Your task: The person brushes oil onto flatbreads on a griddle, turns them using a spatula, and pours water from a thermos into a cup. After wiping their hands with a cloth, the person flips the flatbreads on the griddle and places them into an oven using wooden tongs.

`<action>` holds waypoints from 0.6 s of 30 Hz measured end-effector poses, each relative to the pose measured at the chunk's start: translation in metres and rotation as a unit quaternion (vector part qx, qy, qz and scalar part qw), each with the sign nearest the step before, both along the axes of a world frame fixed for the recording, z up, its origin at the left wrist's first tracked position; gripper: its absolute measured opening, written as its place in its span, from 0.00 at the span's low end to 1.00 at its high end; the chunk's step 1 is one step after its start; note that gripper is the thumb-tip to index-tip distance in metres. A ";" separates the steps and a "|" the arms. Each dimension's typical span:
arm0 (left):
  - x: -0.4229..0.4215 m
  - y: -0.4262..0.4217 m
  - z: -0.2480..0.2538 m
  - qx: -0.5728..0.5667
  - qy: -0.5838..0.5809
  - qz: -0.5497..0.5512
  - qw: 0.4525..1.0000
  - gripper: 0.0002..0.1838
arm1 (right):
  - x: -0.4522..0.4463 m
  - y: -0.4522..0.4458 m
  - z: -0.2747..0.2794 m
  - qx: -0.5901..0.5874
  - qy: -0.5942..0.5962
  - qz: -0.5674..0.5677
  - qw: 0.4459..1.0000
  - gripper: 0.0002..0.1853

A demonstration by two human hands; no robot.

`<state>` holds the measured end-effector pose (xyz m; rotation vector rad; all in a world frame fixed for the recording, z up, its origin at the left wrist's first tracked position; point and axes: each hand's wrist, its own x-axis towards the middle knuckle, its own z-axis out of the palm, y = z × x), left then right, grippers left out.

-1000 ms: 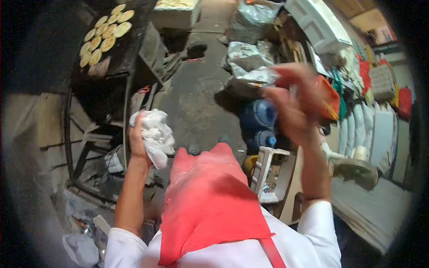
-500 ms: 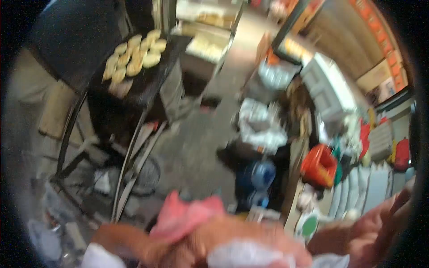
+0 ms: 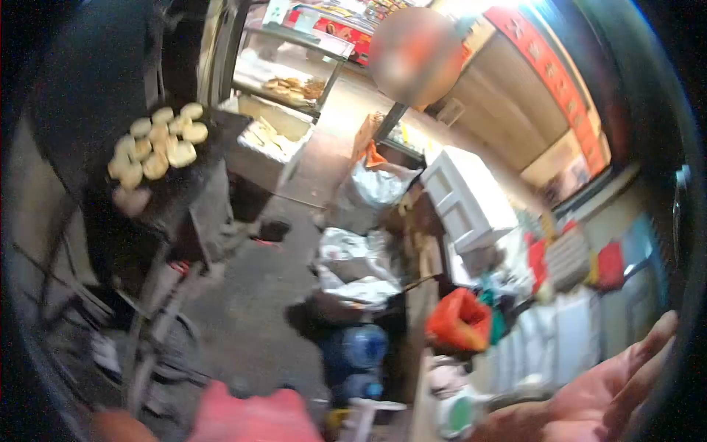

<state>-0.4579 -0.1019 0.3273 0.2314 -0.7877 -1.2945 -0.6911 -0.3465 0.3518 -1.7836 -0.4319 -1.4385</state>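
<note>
My right hand (image 3: 622, 394) is at the lower right, its fingers stretched out and nothing seen in it. It is nearest to the stacked white packs (image 3: 545, 342) and the green-and-white round item (image 3: 458, 414). Of my left arm only a blurred bit of skin shows at the bottom left edge; the left hand is out of view. My red apron (image 3: 254, 420) shows at the bottom.
Flat round breads (image 3: 156, 151) lie on a dark griddle at left. Beyond it stands a foam box (image 3: 258, 166). Silvery sacks (image 3: 357, 269), blue bottles (image 3: 362, 346) and an orange bag (image 3: 460, 320) line the right side. A person (image 3: 416, 55) stands far off.
The view has tilted up toward the shopfront. My left hand, which held a white cloth a second ago, has left the view. My right hand has moved to the lower right.
</note>
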 end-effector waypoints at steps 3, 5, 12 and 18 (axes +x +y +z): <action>0.004 0.005 -0.007 0.010 -0.024 0.045 0.999 0.17 | -0.004 0.007 0.004 0.015 -0.013 0.009 1.000 0.32; 0.004 0.007 -0.012 0.011 -0.043 0.082 0.996 0.16 | -0.007 0.008 0.004 0.022 -0.010 0.014 1.000 0.33; -0.025 0.042 -0.052 0.003 -0.162 0.288 0.944 0.15 | -0.027 0.017 0.011 0.013 0.017 -0.005 1.000 0.36; -0.037 0.088 -0.096 0.064 -0.236 0.463 0.852 0.14 | -0.042 0.032 0.040 -0.019 0.017 0.009 1.000 0.38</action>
